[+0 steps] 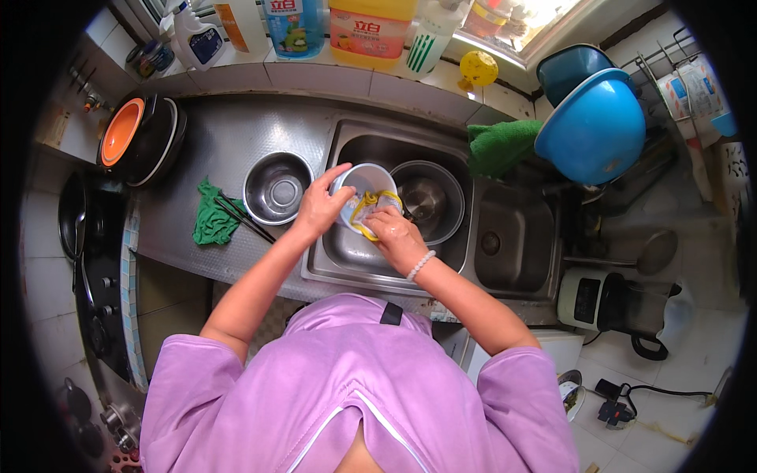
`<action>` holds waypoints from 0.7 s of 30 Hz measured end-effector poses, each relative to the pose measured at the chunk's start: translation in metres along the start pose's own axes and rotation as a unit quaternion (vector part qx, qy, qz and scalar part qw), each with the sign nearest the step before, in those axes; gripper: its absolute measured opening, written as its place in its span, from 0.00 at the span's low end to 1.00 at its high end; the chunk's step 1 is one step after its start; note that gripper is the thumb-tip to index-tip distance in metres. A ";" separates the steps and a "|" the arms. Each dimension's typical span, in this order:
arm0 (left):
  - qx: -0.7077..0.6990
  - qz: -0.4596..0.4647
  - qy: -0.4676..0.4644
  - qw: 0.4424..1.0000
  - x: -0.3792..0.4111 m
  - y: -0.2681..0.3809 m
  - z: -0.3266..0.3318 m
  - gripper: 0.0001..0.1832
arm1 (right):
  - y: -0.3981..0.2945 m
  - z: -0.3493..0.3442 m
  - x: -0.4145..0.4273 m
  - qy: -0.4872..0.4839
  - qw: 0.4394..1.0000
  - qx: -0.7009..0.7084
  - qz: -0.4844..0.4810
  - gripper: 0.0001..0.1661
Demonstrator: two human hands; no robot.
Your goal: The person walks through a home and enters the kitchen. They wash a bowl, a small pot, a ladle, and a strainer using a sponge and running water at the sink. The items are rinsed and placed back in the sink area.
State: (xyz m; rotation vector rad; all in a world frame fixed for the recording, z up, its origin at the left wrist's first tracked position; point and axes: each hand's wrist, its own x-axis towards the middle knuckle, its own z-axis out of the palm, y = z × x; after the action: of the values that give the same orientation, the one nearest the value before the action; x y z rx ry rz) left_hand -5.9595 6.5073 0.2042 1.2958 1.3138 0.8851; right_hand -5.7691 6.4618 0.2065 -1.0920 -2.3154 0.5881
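Observation:
My left hand (pixel 322 204) grips the rim of a pale translucent plastic tub (pixel 368 171), its thumb over the edge. The tub is tilted above the left basin of a stainless steel sink (pixel 346 251). In my right hand (pixel 397 233) is a whitish scrubbing cloth with yellow edging (pixel 368 208), pressed at the mouth of the tub. Beneath and to the right, a round metal pot (pixel 452 222) stands in the same basin, with a smaller metal item inside that I cannot make out fully. A steel bowl (pixel 279 188) rests on the counter left of the sink.
Beside the bowl lie dark chopsticks (pixel 245 217) and a crumpled green cloth (pixel 214 219). Black pots (pixel 159 142) stand at the back left. A blue basin (pixel 594 130) and a green towel (pixel 502 145) overhang the right side. Bottles, including a yellow jug (pixel 371 35), line the sill.

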 end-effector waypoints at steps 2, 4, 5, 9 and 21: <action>0.034 0.127 0.157 0.979 -0.012 -0.011 0.031 0.28 | -0.009 0.015 0.017 0.062 0.992 0.093 0.063 0.06; 0.022 0.146 0.230 0.962 -0.022 -0.027 0.048 0.23 | -0.011 0.030 0.012 0.025 0.986 0.123 0.108 0.07; 0.008 0.141 0.184 0.973 -0.019 -0.033 0.043 0.22 | -0.010 0.032 0.010 -0.015 0.987 0.127 0.097 0.07; 0.067 0.089 0.033 0.993 -0.002 -0.053 0.000 0.18 | 0.014 0.002 -0.003 -0.168 0.984 0.038 -0.035 0.10; -0.624 -0.468 -0.004 0.626 0.006 -0.071 0.022 0.15 | -0.016 -0.037 -0.006 0.225 0.958 0.136 0.115 0.29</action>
State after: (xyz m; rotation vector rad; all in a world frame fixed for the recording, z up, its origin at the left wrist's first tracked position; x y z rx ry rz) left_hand -5.9522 6.4992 0.1308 -0.5107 0.7688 0.6917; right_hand -5.7524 6.4543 0.2433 -1.2221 -1.6788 0.6435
